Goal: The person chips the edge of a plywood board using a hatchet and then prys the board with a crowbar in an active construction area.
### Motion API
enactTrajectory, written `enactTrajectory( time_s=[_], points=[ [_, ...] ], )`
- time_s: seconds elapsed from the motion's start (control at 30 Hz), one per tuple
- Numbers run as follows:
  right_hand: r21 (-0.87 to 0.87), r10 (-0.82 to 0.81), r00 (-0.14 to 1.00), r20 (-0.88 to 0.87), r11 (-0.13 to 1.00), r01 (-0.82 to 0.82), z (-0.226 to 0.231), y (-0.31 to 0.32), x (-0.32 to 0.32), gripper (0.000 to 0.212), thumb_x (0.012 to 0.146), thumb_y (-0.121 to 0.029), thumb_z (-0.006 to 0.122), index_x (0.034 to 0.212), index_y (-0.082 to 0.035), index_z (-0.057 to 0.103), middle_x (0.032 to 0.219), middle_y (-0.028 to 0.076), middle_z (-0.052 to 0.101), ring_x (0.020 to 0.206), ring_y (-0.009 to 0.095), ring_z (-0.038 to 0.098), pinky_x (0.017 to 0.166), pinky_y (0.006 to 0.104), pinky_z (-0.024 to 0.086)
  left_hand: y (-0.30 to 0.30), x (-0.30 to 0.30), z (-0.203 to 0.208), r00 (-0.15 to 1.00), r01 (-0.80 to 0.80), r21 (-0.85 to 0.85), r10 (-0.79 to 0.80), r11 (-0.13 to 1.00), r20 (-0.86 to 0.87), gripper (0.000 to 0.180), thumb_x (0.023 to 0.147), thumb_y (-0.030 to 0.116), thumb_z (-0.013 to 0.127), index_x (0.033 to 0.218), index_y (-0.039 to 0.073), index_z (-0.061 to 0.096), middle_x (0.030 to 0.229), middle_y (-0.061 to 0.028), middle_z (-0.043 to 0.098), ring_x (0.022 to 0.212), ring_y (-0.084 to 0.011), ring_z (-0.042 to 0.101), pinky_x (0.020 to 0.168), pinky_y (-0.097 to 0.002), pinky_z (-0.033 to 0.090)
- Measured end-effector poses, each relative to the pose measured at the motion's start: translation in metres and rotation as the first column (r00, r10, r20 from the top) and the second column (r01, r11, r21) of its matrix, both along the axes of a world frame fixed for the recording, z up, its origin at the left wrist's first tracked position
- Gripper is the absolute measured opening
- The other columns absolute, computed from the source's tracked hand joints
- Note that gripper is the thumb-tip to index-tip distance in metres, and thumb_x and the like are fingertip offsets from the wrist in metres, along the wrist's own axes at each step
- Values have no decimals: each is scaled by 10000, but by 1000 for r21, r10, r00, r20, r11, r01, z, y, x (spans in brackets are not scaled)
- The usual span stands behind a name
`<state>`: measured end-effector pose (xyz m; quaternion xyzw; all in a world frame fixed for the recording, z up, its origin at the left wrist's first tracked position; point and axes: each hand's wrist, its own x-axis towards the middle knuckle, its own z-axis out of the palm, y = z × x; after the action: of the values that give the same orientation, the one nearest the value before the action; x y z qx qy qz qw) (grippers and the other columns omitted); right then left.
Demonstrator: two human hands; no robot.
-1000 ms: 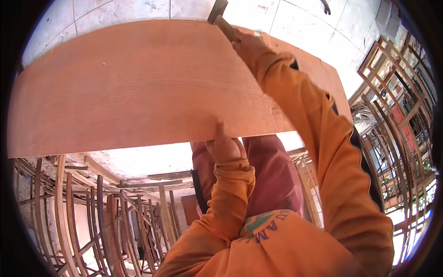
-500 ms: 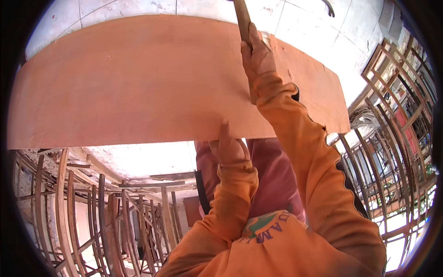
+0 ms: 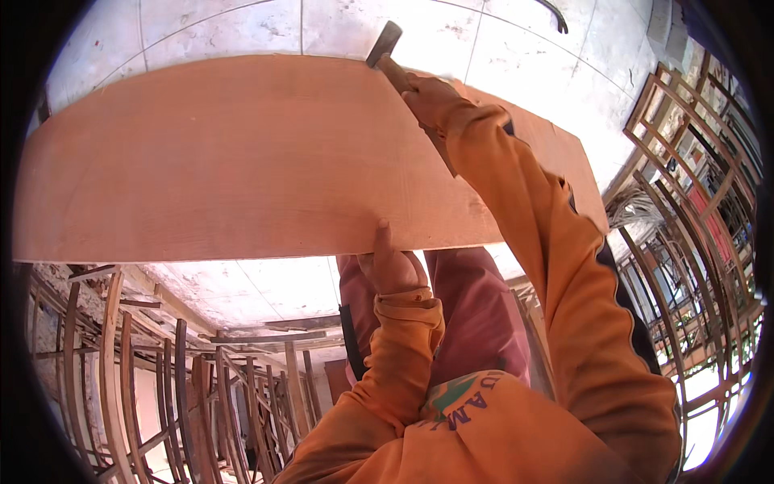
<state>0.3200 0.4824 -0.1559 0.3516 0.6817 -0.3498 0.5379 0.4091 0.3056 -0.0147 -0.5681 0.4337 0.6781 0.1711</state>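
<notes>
White scuffed tiled floor [image 3: 226,24] seen beyond both hands. Brown weathered wooden strips [image 3: 113,363] crowded to the left of and behind the left hand [image 3: 393,268]. Reddish-brown, flat, rectangular wooden panel [image 3: 226,161] stretched ahead of the left hand and far out to its left; under the right forearm its surface is hidden. Dull burgundy cloth trousers [image 3: 476,306] visible just behind the near edge, beside the left hand.

Wooden-handled hammer with dark metal head [image 3: 394,74] gripped in the right hand [image 3: 433,98], fingers wrapped around the handle. Main change: half a second ago the handle was pointed upward with the head out of view; now the head has been brought down to the panel's far edge, ahead and left of the right hand, much as a second ago. Contact cannot be told; no fastener made out.

Near edge pinched by the left hand, thumb on top, fingers hidden underneath; this hold is unchanged. Judged: panel kept steady while the hammer is worked repeatedly at the far edge.

Black curved slim object [image 3: 555,14] left on the floor, ahead and right of the right hand.
</notes>
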Motion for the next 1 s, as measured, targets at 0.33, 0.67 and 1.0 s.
enactTrajectory(
  time_s=[0.33,0.67,1.0],
  points=[
    [95,-49,966,-252,993,75,62,-7,16,568,944,-222,421,1462,-88,231,1032,257,631,956,412,606,836,463,491,-12,14,-2,997,71,-74,-68,995,41,441,859,54,623,1249,-45,444,1152,-144,554,1024,-258,579,886,-378,518],
    [153,-378,702,-604,809,568,290,-22,183,571,901,-177,557,1383,41,342,1084,299,581,981,430,593,832,445,482,9,10,-5,971,238,64,-239,969,7,306,917,91,503,1183,-61,499,1121,-150,584,1002,-268,596,865,-366,531],
    [509,-321,734,-599,555,658,311,49,377,538,895,-164,574,1332,91,390,1169,324,554,1068,424,575,899,424,473,68,-11,34,547,740,-420,-833,525,-78,335,898,83,494,1191,-79,491,1167,-170,571,1053,-292,579,877,-421,540]
  ],
)
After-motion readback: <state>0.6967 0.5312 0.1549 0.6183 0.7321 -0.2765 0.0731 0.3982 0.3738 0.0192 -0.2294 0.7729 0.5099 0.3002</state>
